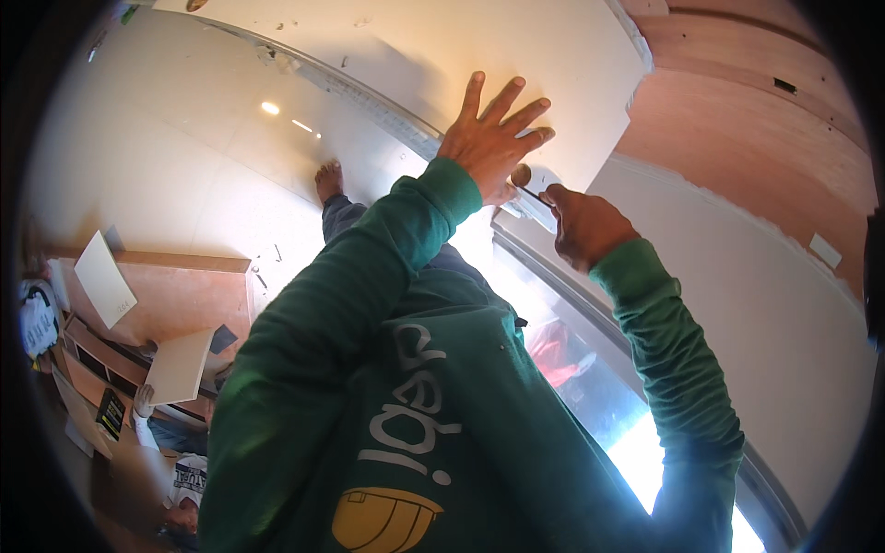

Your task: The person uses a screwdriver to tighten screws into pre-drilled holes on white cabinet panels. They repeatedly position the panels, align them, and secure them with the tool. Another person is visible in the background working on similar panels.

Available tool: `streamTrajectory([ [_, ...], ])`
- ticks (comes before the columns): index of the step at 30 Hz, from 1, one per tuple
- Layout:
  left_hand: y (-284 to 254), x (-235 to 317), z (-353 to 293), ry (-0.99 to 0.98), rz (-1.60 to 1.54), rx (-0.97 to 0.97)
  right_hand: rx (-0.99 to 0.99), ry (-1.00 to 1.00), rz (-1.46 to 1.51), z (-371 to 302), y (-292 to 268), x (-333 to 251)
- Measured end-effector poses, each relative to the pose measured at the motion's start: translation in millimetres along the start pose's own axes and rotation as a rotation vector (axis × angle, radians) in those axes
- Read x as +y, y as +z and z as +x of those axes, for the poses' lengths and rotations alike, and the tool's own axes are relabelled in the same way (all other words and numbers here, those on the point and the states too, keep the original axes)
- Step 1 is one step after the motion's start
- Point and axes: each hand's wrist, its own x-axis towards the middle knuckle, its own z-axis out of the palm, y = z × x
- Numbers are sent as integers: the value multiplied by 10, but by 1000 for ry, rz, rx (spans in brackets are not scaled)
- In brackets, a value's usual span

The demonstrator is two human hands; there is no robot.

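Observation:
My left hand [498, 138] lies with its fingers spread on a pale white panel [572, 64]. Just below its thumb side, a round brownish spot [521, 175] shows on the panel near its lower corner; I cannot tell whether it is a hole or a knob. My right hand [593, 227] is closed around a thin, dark-shafted tool [533, 195] resembling a screwdriver. Its shaft points left toward the panel's corner, close to the round spot. The fist hides the handle, and the exact contact of the tip cannot be made out.
A bare foot [328, 181] rests on the shiny pale floor [184, 166]. Several small dark pieces lie there. At lower left, another person's hand [144, 400] holds a white board [180, 367] beside wooden cabinet parts [166, 286]. A bright window [590, 387] runs along the right arm; reddish wood panelling [737, 101] stands beyond.

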Motion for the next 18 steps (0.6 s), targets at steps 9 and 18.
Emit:
streamTrajectory([
  [9,-61,-10,-14,19,-79,-11,29,85,-59,-25,52,-175],
  [18,-66,-56,19,7,-116,-31,42,75,161,11,166,-26],
])
